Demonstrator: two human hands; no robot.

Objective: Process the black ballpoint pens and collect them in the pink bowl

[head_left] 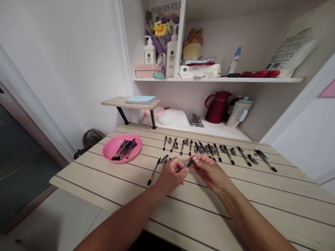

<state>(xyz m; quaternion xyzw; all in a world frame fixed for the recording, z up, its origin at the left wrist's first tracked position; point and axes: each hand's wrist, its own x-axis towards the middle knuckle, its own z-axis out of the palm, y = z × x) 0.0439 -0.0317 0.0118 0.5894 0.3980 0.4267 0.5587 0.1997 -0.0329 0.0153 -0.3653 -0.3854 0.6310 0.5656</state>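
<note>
Above the middle of the desk, my left hand (171,175) pinches a black pen (191,162) with its pale metal tip pointing up and right. My right hand (210,173) meets it there, thumb and fingers closed around the tip end; whether a small part sits between them is hidden. Just left of my left hand lies another pen (154,171) with a dark clip-like piece (164,159) by its upper end. Beyond both hands runs a row of black pens (182,147), with small dark pieces (225,149) beside several of them.
A pink dish (106,150) holding several pens stands at the left of the slatted desk (104,186). Behind it rises a small raised shelf (115,101) with blue paper. A red jug (217,108) and a pale cup (238,112) stand at the back, under a wall shelf (256,80).
</note>
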